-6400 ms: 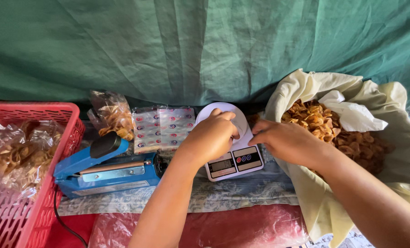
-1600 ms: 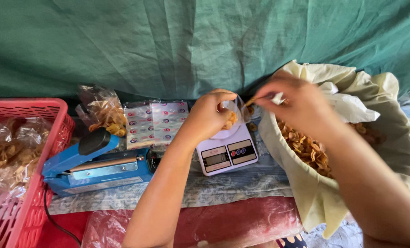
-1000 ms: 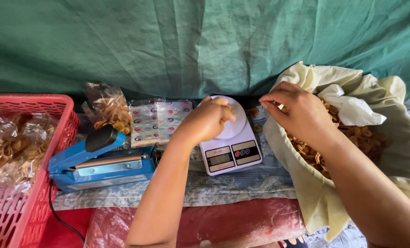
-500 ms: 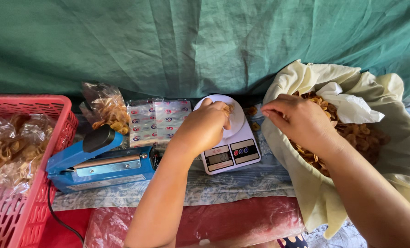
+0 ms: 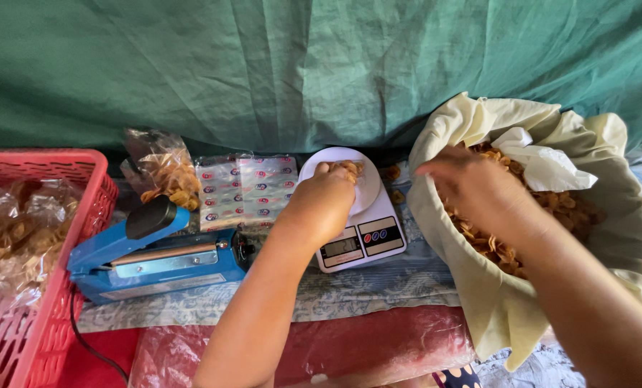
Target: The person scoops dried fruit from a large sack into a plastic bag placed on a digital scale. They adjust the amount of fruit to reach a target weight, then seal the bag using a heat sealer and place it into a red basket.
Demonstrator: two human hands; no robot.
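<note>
My left hand [image 5: 324, 205] rests on the white round plate of a small kitchen scale [image 5: 364, 236], its fingers closed on a small clear bag of fried snack chips [image 5: 347, 167]. My right hand [image 5: 472, 188] is down inside a big cream cloth sack [image 5: 436, 215], right over the loose golden chips [image 5: 572, 210]. It is blurred and its fingers curl downward, so I cannot see whether it holds any chips. A crumpled white plastic liner [image 5: 544, 165] lies on top of the chips.
A blue heat sealer [image 5: 156, 262] with a black knob sits left of the scale, its cord running down. A red plastic basket [image 5: 48, 162] holds bagged chips. A filled clear bag [image 5: 164, 171] and printed flat packets [image 5: 245, 188] lie behind, against a green tarp [image 5: 299, 65].
My right hand went from above the small bag on the scale back into the sack. My left hand stayed on the scale plate with the bag.
</note>
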